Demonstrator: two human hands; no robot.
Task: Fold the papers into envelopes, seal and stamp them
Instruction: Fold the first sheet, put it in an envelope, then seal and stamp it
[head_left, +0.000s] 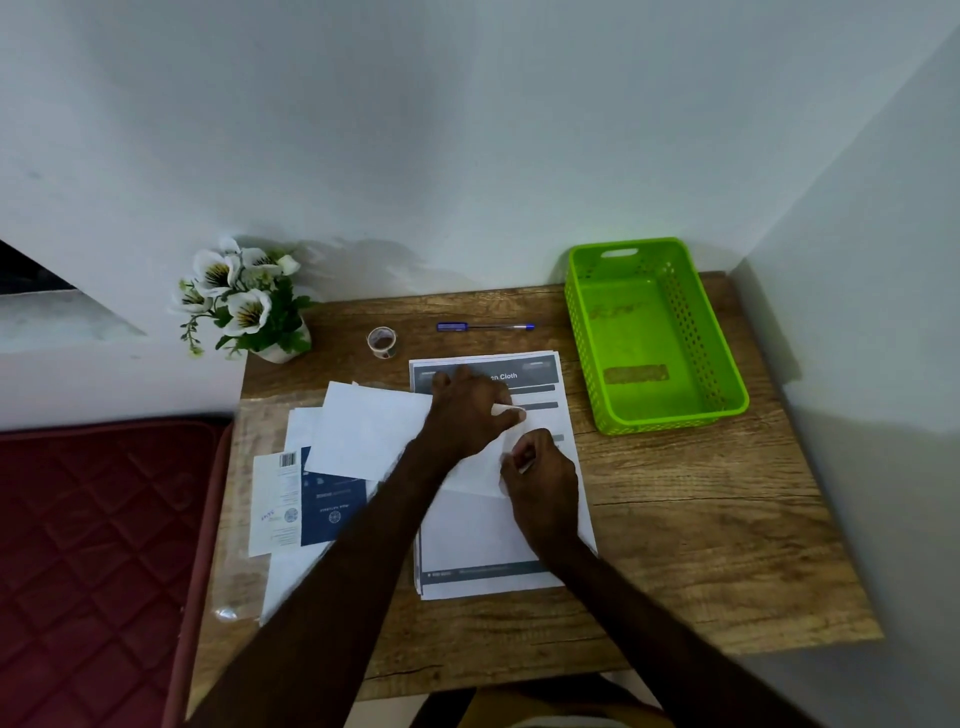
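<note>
White folded paper (374, 431) lies pressed under the left hand (465, 410), its grip flat, while the right hand (540, 467) pinches its edge.

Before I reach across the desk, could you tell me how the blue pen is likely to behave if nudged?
The blue pen looks slim and round, lying flat on the wooden desk, so it would probably roll. It seems light and should slide easily.
</note>
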